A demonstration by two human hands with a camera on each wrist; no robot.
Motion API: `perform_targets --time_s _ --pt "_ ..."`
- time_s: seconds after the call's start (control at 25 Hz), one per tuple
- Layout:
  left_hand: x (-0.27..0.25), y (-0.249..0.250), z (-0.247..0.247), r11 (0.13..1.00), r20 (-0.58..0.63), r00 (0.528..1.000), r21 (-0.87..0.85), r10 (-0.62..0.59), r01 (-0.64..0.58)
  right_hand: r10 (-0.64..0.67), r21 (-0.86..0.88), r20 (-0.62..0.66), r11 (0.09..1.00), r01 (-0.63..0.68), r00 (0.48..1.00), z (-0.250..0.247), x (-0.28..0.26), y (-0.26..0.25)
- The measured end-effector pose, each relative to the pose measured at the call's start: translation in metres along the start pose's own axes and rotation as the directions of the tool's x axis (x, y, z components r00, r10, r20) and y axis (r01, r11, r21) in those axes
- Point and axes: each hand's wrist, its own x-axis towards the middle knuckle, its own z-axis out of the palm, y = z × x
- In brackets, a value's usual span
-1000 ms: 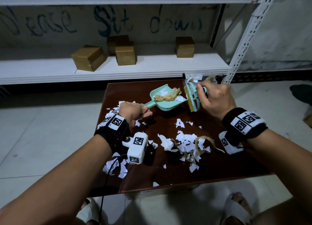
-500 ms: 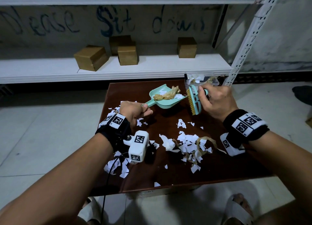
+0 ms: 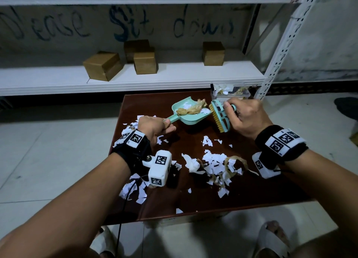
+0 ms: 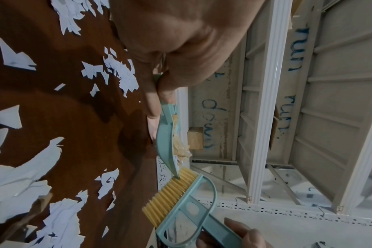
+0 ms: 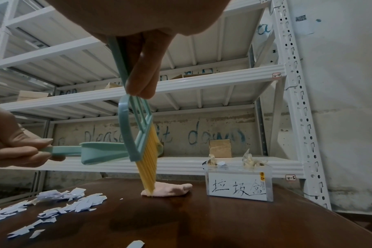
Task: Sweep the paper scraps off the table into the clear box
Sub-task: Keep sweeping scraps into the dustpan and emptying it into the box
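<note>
gripping dustpan (image 3: 190, 114) left hand (image 3: 155, 127); brush (image 3: 219, 116) right hand (image 3: 247, 118).

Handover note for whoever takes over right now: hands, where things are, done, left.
Left hand: grips the handle of the dustpan, held above the table, loaded with white scraps and crumpled brown tape.
Right hand: grips the brush, bristles against the dustpan's open edge.
Clear box: back right corner of the table, already holds some scraps.
Done: one load swept up, not yet tipped in.
Left: tip this load into the box, then sweep the paper scraps mid-table and those at the left edge.
</note>
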Motion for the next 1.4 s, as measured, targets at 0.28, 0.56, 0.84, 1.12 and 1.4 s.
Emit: perform_targets --time_s 0.28,0.56,0.84,1.12,1.4 --pt "-0.001 0.003 0.001 0.999 -0.009 1.000 -0.046 0.003 -0.004 0.012 -0.056 -0.008 0.998 -0.012 1.000 -0.006 0.001 0.002" --pt "0.003 0.001 0.000 0.998 0.005 1.000 -0.066 -0.009 0.009 0.099 -0.090 -0.011 0.991 -0.100 0.995 -0.007 0.003 0.001" --pt "0.004 -0.003 0.001 0.999 -0.006 1.000 -0.037 0.003 -0.003 0.157 -0.076 -0.092 0.984 -0.164 0.983 -0.015 0.011 -0.001" --pt "0.004 -0.003 0.001 0.999 0.004 1.000 -0.033 0.030 -0.029 0.366 -0.146 -0.111 0.913 -0.380 0.924 -0.021 0.014 0.017" --pt "0.004 0.001 0.016 0.999 0.043 0.998 -0.012 0.040 -0.040 0.627 -0.190 -0.088 0.752 -0.631 0.774 -0.028 0.014 0.048"
